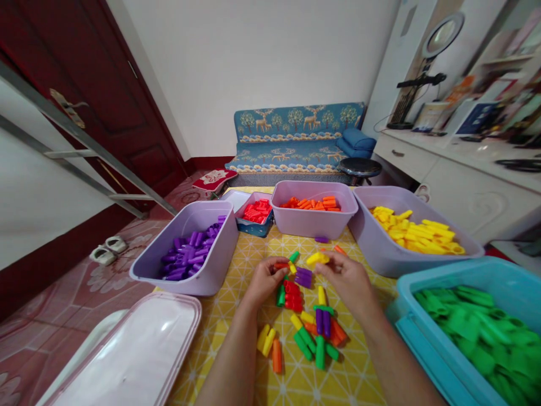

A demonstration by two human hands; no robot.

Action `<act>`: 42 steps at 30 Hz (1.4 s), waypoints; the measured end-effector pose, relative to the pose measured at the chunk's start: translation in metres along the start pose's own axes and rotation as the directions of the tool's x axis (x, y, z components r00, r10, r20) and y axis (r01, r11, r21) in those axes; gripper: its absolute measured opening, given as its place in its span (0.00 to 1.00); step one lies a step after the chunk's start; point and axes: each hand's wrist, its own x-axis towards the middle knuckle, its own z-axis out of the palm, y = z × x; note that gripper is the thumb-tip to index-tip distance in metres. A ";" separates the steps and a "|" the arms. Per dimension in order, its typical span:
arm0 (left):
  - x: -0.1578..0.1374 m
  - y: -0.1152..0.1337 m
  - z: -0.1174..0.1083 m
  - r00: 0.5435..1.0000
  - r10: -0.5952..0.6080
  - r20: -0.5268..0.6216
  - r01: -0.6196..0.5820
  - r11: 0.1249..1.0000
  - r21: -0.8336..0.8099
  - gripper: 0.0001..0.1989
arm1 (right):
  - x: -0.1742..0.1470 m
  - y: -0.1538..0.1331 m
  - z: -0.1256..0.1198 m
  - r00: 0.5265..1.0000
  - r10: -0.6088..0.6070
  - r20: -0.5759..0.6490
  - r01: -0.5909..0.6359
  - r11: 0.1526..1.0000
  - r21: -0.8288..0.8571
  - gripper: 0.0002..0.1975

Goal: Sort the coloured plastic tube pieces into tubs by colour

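Note:
My left hand (267, 279) is closed, thumb and fingers pinching a red-orange plastic tube (280, 265), a short cap-like piece. Close to its fingertips are a small yellow tube (292, 267) and a green tube (295, 256). My right hand (347, 281) pinches yellow plastic tubes (316, 258) lying side by side. Between the hands is a purple group of tubes (303, 277) on the patterned yellow cloth (220, 349). Just below sits a red group of tubes (293, 296). Nearer me, loose green tubes (320, 352), yellow tubes (266, 339) and orange tubes (276, 355) are scattered.
Around the table stand a bin of purple tubes (226, 256), a small box of red ones (253, 228), a bin of orange ones (313, 223), a bin of yellow ones (376, 251) and a turquoise bin of green ones (401, 282). A pale lid (127, 349) lies at left.

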 end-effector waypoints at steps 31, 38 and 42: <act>-0.003 -0.002 -0.002 0.984 0.078 0.159 -0.119 0.956 0.268 0.16 | 0.000 0.035 0.016 0.927 0.010 0.374 0.266 0.686 -0.677 0.13; -0.005 0.001 0.000 0.986 0.030 0.164 -0.057 0.985 0.161 0.19 | 0.004 0.037 0.015 0.962 0.043 0.269 0.110 0.842 -0.528 0.11; -0.008 0.010 0.001 0.980 0.115 0.166 -0.140 0.978 0.154 0.22 | 0.003 0.042 0.019 0.962 0.071 0.263 0.059 0.888 -0.456 0.10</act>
